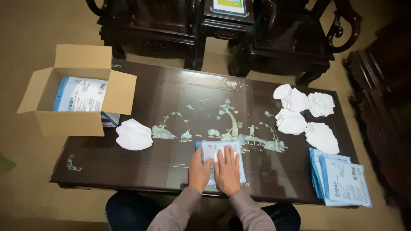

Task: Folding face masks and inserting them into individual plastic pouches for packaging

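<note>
A flat blue-and-white pouch (222, 160) lies under both my palms at the near edge of the dark inlaid table (171, 92). My left hand (199, 170) and right hand (227, 171) press on it side by side, fingers spread flat, gripping nothing. To my right sits a stack of matching pouches (342, 179), with heaps of white masks (304, 115) beyond it. To my left lies another small mask pile (134, 134), and past it an open cardboard box (72, 92) holding a white, blue-edged package (80, 94).
</note>
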